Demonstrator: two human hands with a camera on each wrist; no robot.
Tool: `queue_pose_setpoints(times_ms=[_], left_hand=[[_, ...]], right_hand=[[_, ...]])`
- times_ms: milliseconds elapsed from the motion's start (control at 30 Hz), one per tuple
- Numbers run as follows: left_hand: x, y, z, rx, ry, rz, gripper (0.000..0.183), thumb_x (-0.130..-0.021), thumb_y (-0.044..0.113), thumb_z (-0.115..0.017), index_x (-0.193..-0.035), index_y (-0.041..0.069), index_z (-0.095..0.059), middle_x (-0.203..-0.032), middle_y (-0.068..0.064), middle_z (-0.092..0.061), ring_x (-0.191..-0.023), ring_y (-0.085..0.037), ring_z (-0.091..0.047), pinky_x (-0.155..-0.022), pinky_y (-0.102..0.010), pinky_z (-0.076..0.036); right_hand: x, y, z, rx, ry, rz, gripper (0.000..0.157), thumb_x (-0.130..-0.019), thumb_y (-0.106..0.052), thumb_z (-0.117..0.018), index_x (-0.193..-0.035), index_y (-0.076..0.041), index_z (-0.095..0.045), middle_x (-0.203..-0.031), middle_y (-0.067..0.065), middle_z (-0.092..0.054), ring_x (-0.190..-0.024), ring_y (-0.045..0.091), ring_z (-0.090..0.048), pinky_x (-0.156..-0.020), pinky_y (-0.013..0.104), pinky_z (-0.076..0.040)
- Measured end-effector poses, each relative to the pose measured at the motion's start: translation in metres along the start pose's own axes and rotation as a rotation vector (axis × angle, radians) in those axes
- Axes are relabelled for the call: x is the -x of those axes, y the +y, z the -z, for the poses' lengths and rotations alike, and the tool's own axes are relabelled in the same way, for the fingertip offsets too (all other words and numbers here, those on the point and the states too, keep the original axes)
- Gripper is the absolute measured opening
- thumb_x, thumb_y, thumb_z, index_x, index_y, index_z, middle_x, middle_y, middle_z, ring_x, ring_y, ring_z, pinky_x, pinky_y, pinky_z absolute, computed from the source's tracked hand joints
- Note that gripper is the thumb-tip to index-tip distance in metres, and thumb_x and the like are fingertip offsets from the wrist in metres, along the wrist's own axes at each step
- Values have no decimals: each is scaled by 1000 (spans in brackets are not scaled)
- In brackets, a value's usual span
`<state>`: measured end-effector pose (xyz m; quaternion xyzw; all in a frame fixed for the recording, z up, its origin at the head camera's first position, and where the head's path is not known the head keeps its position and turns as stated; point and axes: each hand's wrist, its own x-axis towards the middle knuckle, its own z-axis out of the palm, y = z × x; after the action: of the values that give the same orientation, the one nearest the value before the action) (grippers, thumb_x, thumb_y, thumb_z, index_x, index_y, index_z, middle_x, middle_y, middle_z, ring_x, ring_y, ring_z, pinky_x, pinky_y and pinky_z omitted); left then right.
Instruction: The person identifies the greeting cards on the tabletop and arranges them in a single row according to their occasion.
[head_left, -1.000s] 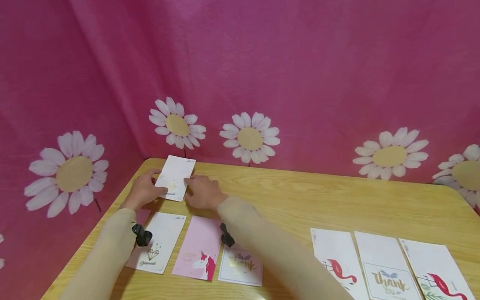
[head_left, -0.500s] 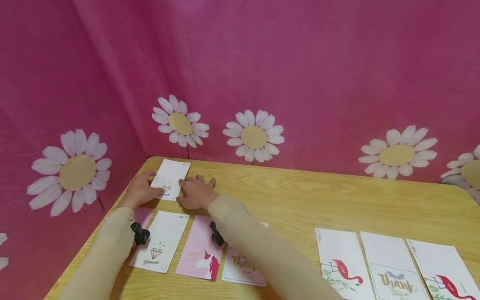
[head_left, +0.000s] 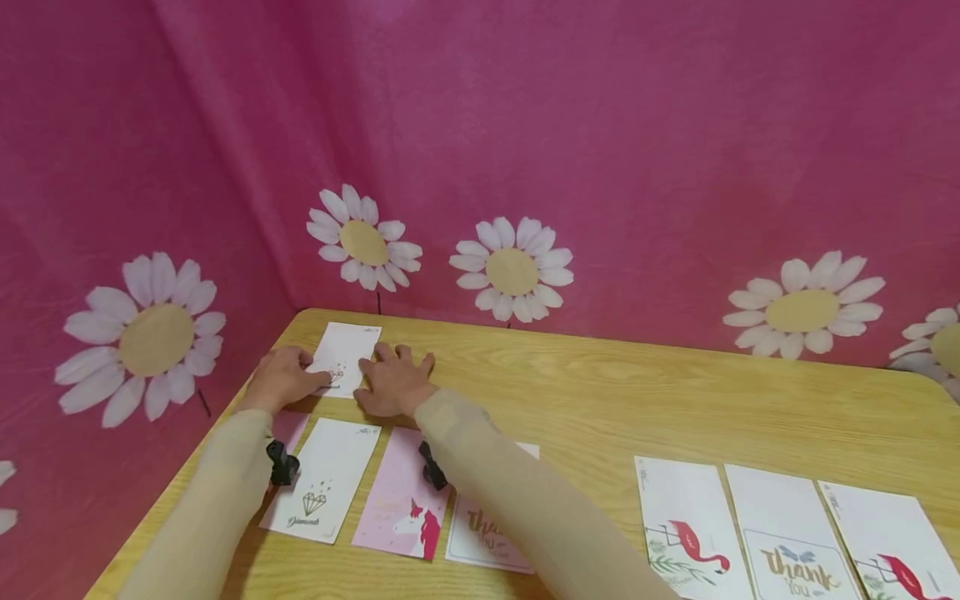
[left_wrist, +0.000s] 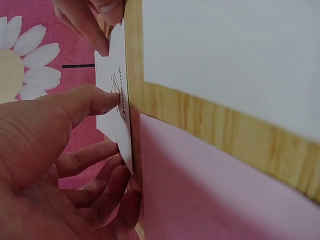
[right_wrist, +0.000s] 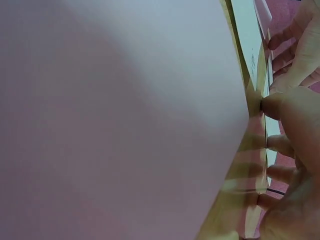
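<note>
White rectangular paper card with a line-drawn diamond sits near the far-left corner of a pale wood-grain table, between 2 bare hands. The left hand loosely pinches its left edge, thumb on the printed face; the right hand spreads its fingers wide at the right edge. Likely light and fairly stiff, the card should slide easily but could crease; opposite edges look the safest hold.

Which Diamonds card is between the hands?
The far Diamonds card, left hand and right hand at its edges; the near Diamonds card lies in the front row.
</note>
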<state>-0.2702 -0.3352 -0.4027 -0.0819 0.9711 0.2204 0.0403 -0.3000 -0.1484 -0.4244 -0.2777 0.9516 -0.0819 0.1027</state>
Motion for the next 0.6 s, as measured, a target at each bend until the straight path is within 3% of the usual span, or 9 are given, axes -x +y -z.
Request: queue_pose_setpoints(times_ms=[200, 333, 400, 500, 600], left_hand=[[3, 0, 2, 3, -25, 9, 61, -93, 34, -67, -131, -13, -55, -131, -34, -58, -116, -47, -55, -102, -60, -47], [11, 1, 8, 29, -6, 25, 62, -95, 35, -63, -137, -9, -52, -130, -32, -59, -112, -44, -58, -96, -60, -50], [20, 3, 13, 37, 4, 19, 60, -96, 35, -63, -137, -7, -54, -127, -30, -61, -108, -42, -60, -91, -58, -52], [38, 8, 17, 40, -21, -10, 53, -96, 35, -66, -129, -6, -60, -118, -27, -65, -100, -37, -62, -84, -51, -54], [59, 13, 18, 25, -89, -30, 48, -94, 34, -69, -121, -5, -64, -109, -23, -66, -93, -32, -61, -78, -44, -54]], right_hand=[[3, 8, 2, -90, 7, 34, 60, -103, -49, -47, -159, -31, -36, -167, -4, -31, -154, 30, -27, -119, 69, -23], [11, 16, 6, -172, 54, 92, 59, -101, -43, -54, -156, -23, -43, -163, 1, -39, -149, 32, -38, -118, 67, -29], [17, 18, 9, -201, 78, 140, 55, -100, -40, -58, -150, -18, -52, -155, 4, -48, -141, 29, -48, -115, 59, -38], [28, 21, 13, -224, 76, 210, 46, -98, -37, -65, -137, -14, -64, -136, 3, -62, -120, 20, -60, -99, 39, -53], [40, 21, 15, -211, 29, 253, 40, -93, -42, -72, -121, -13, -73, -114, -1, -66, -99, 13, -58, -79, 28, -52]])
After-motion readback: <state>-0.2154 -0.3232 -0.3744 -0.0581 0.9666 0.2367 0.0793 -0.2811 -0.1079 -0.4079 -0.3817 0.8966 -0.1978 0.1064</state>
